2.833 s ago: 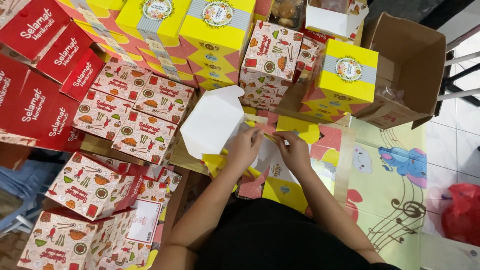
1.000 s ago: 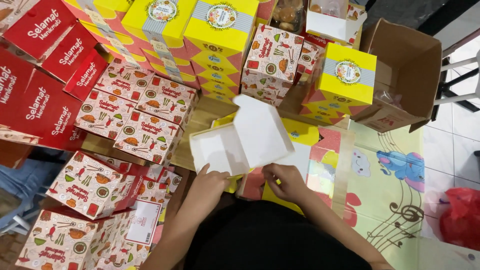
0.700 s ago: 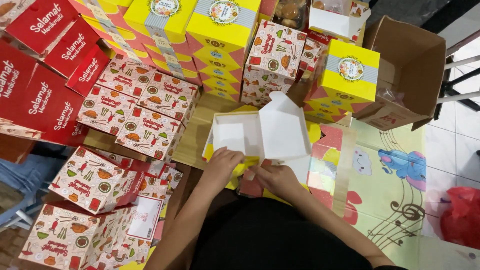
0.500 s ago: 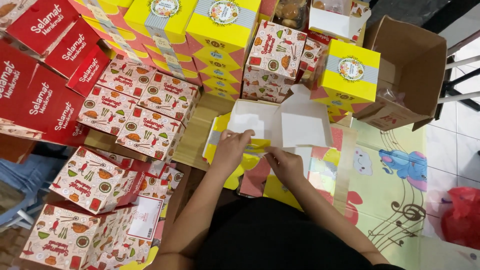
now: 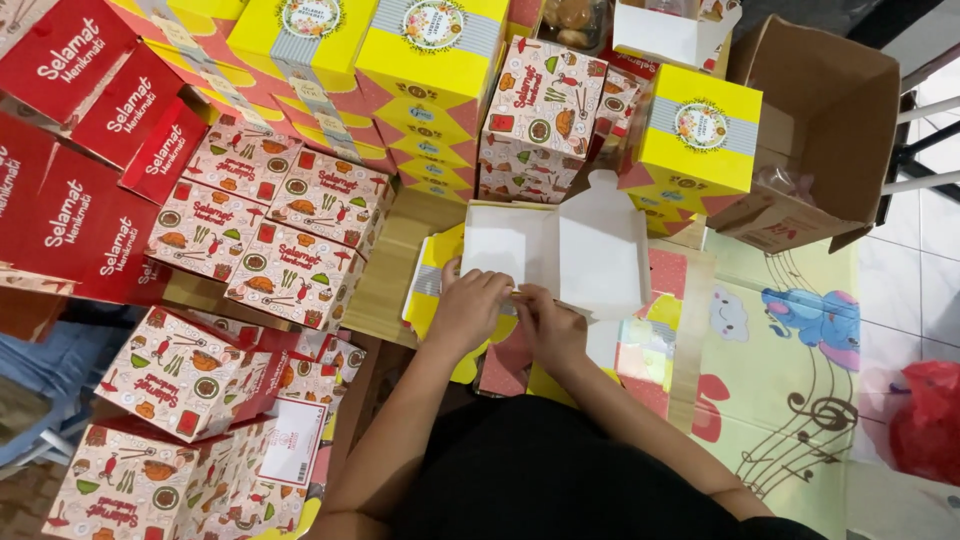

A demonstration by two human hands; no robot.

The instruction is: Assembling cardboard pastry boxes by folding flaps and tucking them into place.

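A flat, half-folded cardboard box (image 5: 560,245), white inside, lies open in front of me on a pile of yellow box blanks (image 5: 435,290). My left hand (image 5: 468,305) presses on its near left edge, fingers curled over the flap. Right beside it, my right hand (image 5: 548,325) pinches the same near edge. The two hands almost touch at the middle of the box. Pink and yellow printed panels of the box show under my right hand.
Stacks of folded boxes surround me: red ones (image 5: 70,190) at left, white food-patterned ones (image 5: 260,225) centre-left and near left, yellow ones (image 5: 430,60) at the back. An open brown carton (image 5: 830,130) stands at right. A cartoon floor mat (image 5: 790,380) and red bag (image 5: 925,420) lie at right.
The box was held upright with its lid raised; it has come down flat and turned, and both hands have moved together onto its near edge.
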